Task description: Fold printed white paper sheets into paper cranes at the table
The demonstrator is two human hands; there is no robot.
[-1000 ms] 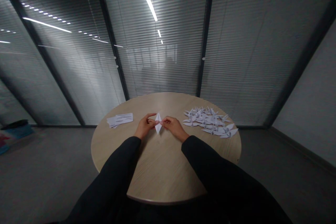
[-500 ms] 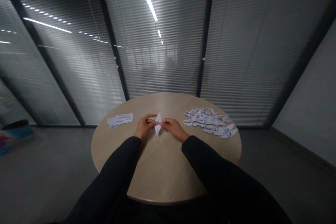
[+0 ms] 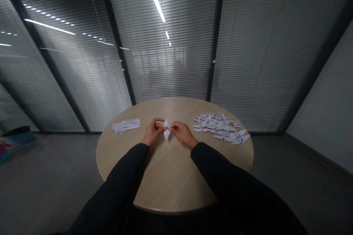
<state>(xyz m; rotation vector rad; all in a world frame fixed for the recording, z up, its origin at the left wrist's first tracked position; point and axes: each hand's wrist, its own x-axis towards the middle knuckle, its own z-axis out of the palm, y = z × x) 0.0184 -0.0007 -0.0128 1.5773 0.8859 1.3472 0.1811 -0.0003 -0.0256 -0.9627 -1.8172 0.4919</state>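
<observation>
Nearest of all, two dark sleeves, the left one (image 3: 121, 176) and the right one (image 3: 234, 180), reach in over the rounded, pale wood-grain tabletop (image 3: 173, 176). And here, out past its middle, is the action: a small white folded-paper diamond (image 3: 167, 134), points facing away from and toward the person, sits right between the two hands. The left hand (image 3: 152, 132) has its grip pinched on the diamond's left side, thumb and fingertips closed on the paper; the right hand (image 3: 183, 134) has its grip pinched on the opposite side, so the fingertips all but meet across the middle. Over to the left, well apart from the diamond, lie overlapping flat white paper sheets (image 3: 130, 124); to the right, beyond the wrist, spreads a crowded heap of white folded-paper birds (image 3: 217, 126). Farther off, a blue bin-like container (image 3: 22, 137) stands on the grey floor (image 3: 63, 161), and grey slatted blinds (image 3: 171, 80) fill the background between dark frames.
</observation>
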